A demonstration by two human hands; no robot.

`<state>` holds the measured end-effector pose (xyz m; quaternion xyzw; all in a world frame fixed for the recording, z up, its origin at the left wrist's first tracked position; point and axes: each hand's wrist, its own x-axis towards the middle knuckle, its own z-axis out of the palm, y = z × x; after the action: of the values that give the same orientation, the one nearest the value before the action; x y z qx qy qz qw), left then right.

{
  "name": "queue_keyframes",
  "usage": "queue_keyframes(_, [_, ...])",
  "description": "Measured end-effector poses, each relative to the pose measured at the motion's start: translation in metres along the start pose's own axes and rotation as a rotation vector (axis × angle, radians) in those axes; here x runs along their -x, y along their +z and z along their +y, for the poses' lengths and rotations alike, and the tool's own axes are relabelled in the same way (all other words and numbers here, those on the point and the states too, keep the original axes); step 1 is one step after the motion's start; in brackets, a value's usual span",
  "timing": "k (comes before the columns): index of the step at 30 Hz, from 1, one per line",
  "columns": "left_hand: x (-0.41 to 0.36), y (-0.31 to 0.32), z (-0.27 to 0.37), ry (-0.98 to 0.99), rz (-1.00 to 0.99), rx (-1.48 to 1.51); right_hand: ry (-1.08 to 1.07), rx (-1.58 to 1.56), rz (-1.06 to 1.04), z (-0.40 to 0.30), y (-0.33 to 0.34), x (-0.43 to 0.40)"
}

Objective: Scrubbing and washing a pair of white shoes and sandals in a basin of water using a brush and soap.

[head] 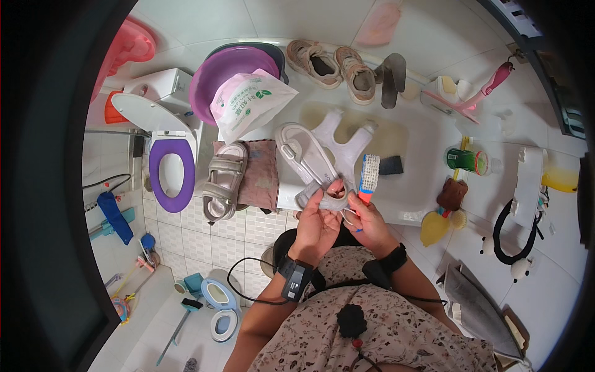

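My left hand (320, 223) grips the near end of a light grey strapped sandal (307, 160), its fingers showing through the strap opening. At the same end, my right hand (370, 222) holds the sandal's edge and a scrub brush (369, 174) with an orange and blue handle, its white bristles pointing away from me. Beyond the sandal a white cloth or garment (343, 139) hangs over the tub's inside, partly behind the sandal. The matching sandal (226, 181) lies on a pinkish cloth (262, 174) to the left. A dark sponge-like block (391, 165) rests in the bathtub (430, 186).
Worn sneakers (355, 76) and grey insoles (393, 79) stand along the tub's far rim. A purple basin (209, 74) with a printed plastic bag (251, 104) is at upper left, near a toilet with a purple seat cover (155, 186). Bottles and brushes line the right side.
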<state>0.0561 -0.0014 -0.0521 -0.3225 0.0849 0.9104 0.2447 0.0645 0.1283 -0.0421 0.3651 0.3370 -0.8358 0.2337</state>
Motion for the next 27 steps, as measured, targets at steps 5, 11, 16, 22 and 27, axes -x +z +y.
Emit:
queue_keyframes(5, [-0.001,-0.004,-0.002,-0.061,0.018,-0.172,0.028,0.176,-0.195,0.01,-0.017,-0.002])
queue_keyframes(11, [-0.002,-0.007,-0.005,-0.018,0.056,-0.329,0.017,0.37,-0.003,0.009,-0.01,0.004])
queue_keyframes(16, [-0.003,-0.004,0.0,0.051,0.152,-0.374,-0.525,0.986,0.277,0.001,-0.04,0.0])
queue_keyframes(22, [-0.003,-0.006,-0.002,0.065,0.298,-0.485,-0.569,1.115,0.355,0.002,-0.022,0.01])
queue_keyframes(27, [-0.007,-0.013,-0.008,0.126,0.349,-0.446,-0.545,1.34,0.465,0.005,-0.022,0.01])
